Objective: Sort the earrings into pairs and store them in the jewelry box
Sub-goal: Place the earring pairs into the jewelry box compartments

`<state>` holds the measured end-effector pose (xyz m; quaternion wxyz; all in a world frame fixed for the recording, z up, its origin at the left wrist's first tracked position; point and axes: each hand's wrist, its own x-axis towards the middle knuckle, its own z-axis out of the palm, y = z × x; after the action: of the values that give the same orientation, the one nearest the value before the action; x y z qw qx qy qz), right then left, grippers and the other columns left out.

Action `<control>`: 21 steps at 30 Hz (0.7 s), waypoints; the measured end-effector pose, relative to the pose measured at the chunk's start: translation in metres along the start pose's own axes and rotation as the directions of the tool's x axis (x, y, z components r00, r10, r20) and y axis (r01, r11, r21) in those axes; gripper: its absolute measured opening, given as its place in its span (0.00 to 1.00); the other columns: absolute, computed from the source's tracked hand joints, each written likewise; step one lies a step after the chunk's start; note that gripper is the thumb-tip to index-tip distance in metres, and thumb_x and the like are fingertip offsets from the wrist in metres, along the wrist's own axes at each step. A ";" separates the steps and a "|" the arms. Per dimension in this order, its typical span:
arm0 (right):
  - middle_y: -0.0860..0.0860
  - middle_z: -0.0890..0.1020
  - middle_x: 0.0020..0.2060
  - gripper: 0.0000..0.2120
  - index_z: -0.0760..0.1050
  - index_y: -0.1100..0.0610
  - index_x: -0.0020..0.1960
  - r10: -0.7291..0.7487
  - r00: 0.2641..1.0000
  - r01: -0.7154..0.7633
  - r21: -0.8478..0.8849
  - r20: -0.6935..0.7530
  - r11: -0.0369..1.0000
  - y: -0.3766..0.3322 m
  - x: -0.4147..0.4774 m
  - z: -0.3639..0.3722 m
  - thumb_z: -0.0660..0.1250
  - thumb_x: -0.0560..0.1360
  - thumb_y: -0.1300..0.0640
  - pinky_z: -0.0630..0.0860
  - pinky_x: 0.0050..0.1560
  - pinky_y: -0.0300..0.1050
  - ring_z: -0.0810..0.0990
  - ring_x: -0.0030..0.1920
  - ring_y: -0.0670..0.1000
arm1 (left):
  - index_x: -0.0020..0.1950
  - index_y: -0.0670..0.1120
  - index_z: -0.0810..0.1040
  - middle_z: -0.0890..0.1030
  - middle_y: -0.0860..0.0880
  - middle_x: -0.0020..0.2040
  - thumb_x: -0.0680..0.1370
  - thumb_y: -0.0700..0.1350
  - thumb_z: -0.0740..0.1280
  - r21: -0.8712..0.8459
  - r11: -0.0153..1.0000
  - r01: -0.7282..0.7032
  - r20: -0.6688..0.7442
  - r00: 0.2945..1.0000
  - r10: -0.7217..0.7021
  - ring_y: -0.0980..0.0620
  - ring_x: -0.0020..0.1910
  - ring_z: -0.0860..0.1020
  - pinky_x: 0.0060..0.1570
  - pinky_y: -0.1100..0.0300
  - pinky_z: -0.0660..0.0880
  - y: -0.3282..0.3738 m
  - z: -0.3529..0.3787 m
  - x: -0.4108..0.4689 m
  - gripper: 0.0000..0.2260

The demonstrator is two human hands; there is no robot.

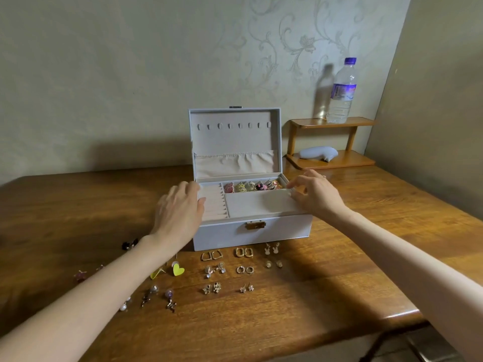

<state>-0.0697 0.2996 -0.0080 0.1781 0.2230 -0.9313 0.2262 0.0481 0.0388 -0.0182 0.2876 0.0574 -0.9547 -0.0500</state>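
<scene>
The left hand [180,205] is clasping the left wall of the box [261,232], fingers [189,188] curled. The right hand [315,194] is pinching the right edge of the tray [258,203]. The next move is likely lifting it level to store the earrings [244,253].

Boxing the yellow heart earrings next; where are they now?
Head view: the yellow heart-shaped earrings lie on the brown wooden table, front-left of the pale grey jewelry box, just right of the left forearm and left of the gold earring pairs.
</scene>
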 end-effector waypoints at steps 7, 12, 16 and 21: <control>0.50 0.82 0.45 0.04 0.80 0.52 0.46 0.046 0.992 -0.027 -0.161 0.115 0.987 -0.006 0.009 -0.014 0.70 0.72 0.53 0.70 0.41 0.43 0.79 0.48 0.53 | 0.47 0.48 0.78 0.78 0.52 0.45 0.73 0.49 0.64 0.089 0.855 -0.510 -0.060 0.854 0.516 0.52 0.45 0.76 0.46 0.59 0.68 0.017 0.001 -0.022 0.07; 0.54 0.81 0.46 0.06 0.80 0.58 0.46 0.008 0.996 0.021 -0.332 0.085 0.943 -0.016 0.013 -0.012 0.66 0.75 0.57 0.68 0.38 0.45 0.79 0.46 0.56 | 0.53 0.47 0.77 0.78 0.49 0.48 0.68 0.44 0.74 0.172 0.828 -0.533 -0.070 0.832 0.550 0.51 0.47 0.75 0.48 0.58 0.67 0.019 0.005 -0.027 0.15; 0.53 0.80 0.42 0.04 0.77 0.59 0.45 0.220 0.969 -0.243 0.262 0.116 0.934 -0.009 0.015 -0.024 0.64 0.77 0.60 0.74 0.40 0.43 0.78 0.41 0.52 | 0.64 0.45 0.71 0.70 0.44 0.60 0.61 0.34 0.71 0.325 0.669 -0.668 -0.046 0.696 0.717 0.47 0.56 0.68 0.55 0.53 0.64 0.016 0.005 -0.027 0.31; 0.53 0.81 0.43 0.10 0.74 0.60 0.56 0.094 0.947 -0.321 0.908 0.307 0.269 -0.003 0.003 -0.035 0.63 0.77 0.57 0.77 0.45 0.43 0.81 0.42 0.50 | 0.73 0.45 0.60 0.65 0.48 0.71 0.67 0.38 0.58 0.633 0.414 -0.654 0.175 0.642 0.747 0.47 0.63 0.63 0.61 0.50 0.55 0.013 0.012 -0.028 0.33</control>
<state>-0.0630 0.3136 0.0237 -0.1102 0.1810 -0.6495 0.7302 0.0637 0.0567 -0.0415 0.3064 -0.2485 -0.8221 0.4105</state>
